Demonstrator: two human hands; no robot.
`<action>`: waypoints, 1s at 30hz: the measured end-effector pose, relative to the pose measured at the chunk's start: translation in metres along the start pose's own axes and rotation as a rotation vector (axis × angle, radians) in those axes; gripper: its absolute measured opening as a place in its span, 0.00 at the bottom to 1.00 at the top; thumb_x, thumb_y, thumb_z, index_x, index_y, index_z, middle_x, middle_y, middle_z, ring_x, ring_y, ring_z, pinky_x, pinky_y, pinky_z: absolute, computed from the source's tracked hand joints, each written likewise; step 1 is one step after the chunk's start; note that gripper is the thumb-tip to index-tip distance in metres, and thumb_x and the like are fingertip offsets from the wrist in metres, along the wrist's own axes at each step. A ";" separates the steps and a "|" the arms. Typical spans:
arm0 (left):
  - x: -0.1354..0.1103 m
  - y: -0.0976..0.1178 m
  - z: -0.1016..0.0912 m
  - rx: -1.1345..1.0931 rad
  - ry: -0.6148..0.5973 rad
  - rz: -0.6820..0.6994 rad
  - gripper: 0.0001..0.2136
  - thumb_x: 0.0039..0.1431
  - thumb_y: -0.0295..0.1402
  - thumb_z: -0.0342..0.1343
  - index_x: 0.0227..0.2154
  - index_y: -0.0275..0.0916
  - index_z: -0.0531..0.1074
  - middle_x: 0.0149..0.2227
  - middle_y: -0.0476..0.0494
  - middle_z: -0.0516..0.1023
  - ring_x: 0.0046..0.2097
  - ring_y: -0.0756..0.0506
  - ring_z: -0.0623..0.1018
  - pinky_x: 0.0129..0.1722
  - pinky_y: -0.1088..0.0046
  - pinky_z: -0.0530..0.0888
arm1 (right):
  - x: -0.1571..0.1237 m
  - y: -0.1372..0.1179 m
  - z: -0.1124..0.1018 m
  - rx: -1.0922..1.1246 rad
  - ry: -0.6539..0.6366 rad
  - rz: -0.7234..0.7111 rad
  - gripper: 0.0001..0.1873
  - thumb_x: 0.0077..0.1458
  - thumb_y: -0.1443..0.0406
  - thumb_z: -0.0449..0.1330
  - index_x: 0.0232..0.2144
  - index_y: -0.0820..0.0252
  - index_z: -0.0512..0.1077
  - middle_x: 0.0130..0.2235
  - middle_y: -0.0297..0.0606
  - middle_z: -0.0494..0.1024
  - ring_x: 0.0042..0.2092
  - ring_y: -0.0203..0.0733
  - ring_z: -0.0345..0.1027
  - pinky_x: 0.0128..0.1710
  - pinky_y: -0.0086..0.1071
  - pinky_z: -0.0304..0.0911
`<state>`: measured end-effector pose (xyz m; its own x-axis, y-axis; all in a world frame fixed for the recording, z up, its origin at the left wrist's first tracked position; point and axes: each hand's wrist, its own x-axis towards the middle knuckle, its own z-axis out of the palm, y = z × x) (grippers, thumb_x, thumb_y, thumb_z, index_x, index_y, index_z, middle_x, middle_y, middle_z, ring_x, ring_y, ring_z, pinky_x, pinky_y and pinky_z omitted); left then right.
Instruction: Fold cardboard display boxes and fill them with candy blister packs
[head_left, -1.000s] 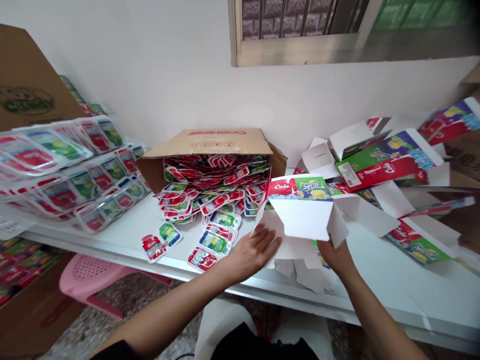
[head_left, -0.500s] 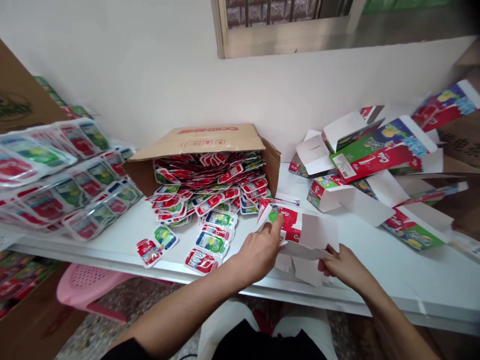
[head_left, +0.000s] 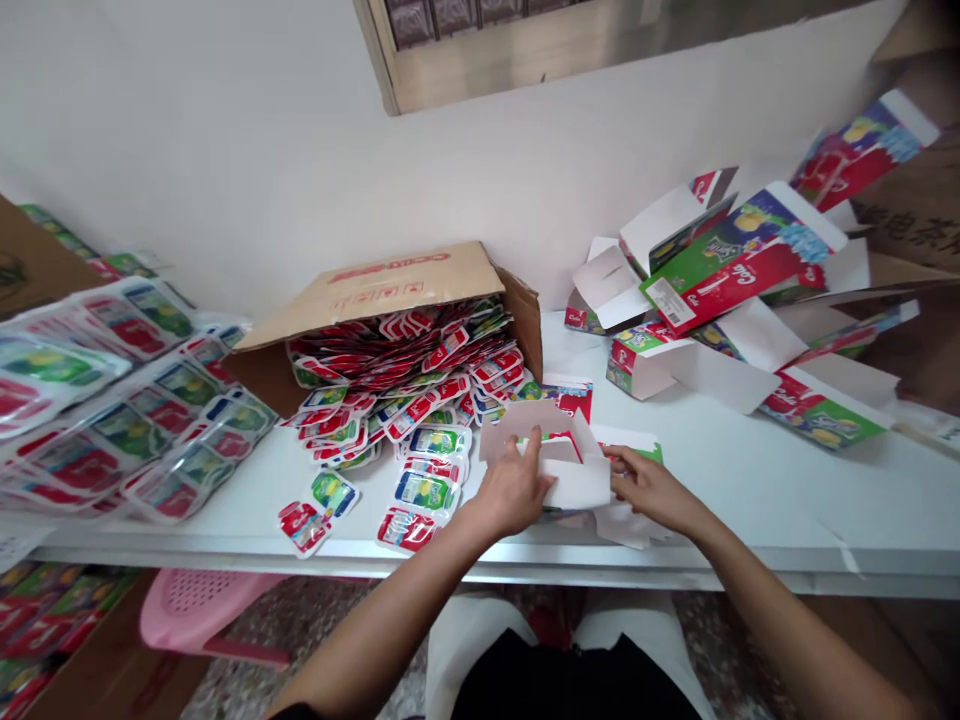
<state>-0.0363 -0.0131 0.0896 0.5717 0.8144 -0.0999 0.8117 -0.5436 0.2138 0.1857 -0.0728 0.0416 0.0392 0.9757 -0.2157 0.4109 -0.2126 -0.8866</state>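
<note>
A printed display box [head_left: 574, 483] of thin card lies near the table's front edge, its white inside and raised flaps showing. At its left part is my left hand [head_left: 516, 488], with fingers over the flap and thumb against the front wall. My right hand [head_left: 651, 488] pinches the box's right end between thumb and fingers. Left of the box, strips of cola and lemon drink sachets [head_left: 426, 490] lie on the table. Two loose sachets [head_left: 306, 525] rest farther left. White card flaps [head_left: 626, 525] stick out beneath the box and are partly hidden.
A cardboard carton [head_left: 375, 283] lies on its side behind, spilling many sachets. Stacked sachet sheets [head_left: 135, 400] fill the table's left end. A pile of unfolded printed boxes [head_left: 739, 265] stands at the right. A pink plastic stool [head_left: 191, 605] is below the table, left.
The box has turned, so its white inside faces up instead of the printed red and green side. My right hand has moved up to its right end. The view has shifted slightly.
</note>
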 end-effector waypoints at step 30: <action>-0.014 -0.003 0.063 0.316 0.244 0.518 0.22 0.67 0.37 0.41 0.60 0.30 0.54 0.61 0.27 0.61 0.63 0.34 0.60 0.57 0.52 0.60 | 0.027 0.002 0.010 0.095 0.249 0.033 0.33 0.55 0.48 0.52 0.58 0.59 0.57 0.54 0.48 0.68 0.51 0.45 0.67 0.47 0.34 0.64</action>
<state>-0.0396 -0.0357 0.0288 0.8850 0.4332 0.1706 0.4555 -0.8815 -0.1245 0.1787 -0.0471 0.0295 0.2792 0.9487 -0.1482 0.3187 -0.2371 -0.9177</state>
